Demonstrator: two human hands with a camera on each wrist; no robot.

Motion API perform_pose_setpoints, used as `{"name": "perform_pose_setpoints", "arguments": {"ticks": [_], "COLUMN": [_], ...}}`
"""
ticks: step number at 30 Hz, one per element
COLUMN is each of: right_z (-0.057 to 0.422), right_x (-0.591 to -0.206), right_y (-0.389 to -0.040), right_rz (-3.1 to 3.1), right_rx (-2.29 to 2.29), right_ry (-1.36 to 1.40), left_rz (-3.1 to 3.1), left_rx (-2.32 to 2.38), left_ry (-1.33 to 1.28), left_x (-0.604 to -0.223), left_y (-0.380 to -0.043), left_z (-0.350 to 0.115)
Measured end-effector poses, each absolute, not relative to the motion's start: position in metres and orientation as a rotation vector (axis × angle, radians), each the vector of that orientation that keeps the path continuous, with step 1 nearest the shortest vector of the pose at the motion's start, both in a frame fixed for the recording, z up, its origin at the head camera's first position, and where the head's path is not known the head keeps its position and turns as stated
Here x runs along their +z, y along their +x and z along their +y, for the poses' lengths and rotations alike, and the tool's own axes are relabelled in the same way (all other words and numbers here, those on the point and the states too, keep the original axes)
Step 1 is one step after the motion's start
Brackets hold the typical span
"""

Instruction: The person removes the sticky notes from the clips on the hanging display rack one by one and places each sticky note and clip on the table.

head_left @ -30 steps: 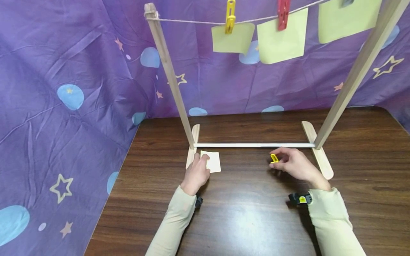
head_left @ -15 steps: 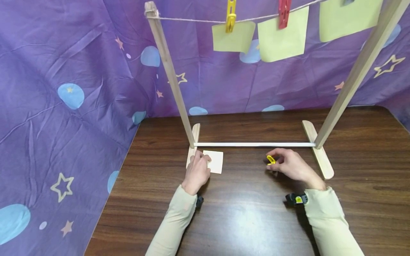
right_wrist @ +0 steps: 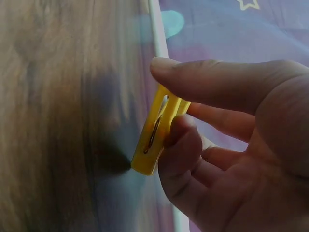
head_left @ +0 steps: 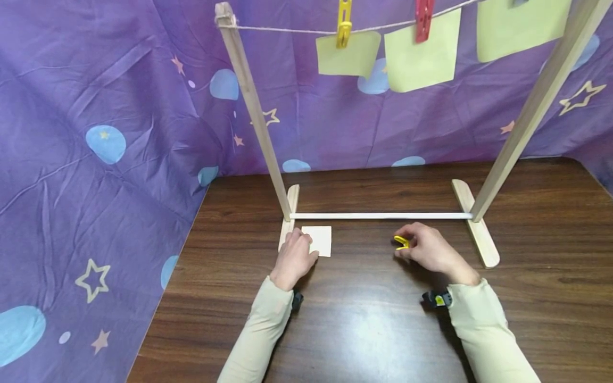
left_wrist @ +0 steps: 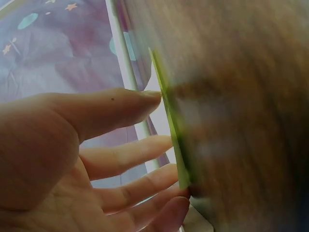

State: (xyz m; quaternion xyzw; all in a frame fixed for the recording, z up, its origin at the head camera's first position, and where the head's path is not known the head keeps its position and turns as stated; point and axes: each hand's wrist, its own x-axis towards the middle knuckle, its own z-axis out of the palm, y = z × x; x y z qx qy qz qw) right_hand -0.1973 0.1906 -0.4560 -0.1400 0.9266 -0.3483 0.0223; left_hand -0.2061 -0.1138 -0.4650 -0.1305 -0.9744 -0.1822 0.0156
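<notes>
A small square of pale paper (head_left: 320, 241) lies on the table near the stand's left foot. My left hand (head_left: 294, 255) rests at its left edge. In the left wrist view, thumb and fingertips touch the pale face of the paper (left_wrist: 159, 118), whose edge shows yellow-green. My right hand (head_left: 429, 250), farther right over the table, pinches a yellow clothespin (head_left: 401, 243). The right wrist view shows the clothespin (right_wrist: 153, 135) between thumb and forefinger, its metal spring visible and its end close over the wood.
A wooden stand with a left post (head_left: 258, 122), right post (head_left: 531, 117) and white crossbar (head_left: 378, 216) stands behind both hands. Along its string (head_left: 287, 32), a yellow clothespin (head_left: 344, 24) and a red clothespin (head_left: 423, 21) hold yellow notes (head_left: 421, 61). A purple curtain (head_left: 143, 213) borders the table.
My right hand has shifted a little left, turning the yellow clothespin sideways. Under my left hand the paper slid slightly right, then back a little.
</notes>
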Motion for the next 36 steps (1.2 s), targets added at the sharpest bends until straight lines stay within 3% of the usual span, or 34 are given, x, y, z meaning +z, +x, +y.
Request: {"name": "perform_pose_setpoints", "arguments": {"ticks": [16,36], "right_z": [0.181,0.182], "right_x": [-0.462,-0.464], "right_y": [-0.196,-0.196], "right_rz": [3.018,2.998], "right_rx": [-0.913,-0.913], "right_ry": [-0.549,-0.522], "left_rz": [-2.959,-3.025], "left_rx": [-0.584,-0.551], "left_ry": [-0.56,-0.567], "left_x": [-0.46,-0.46], "left_y": [-0.209,-0.205], "left_z": [-0.112,-0.111]}}
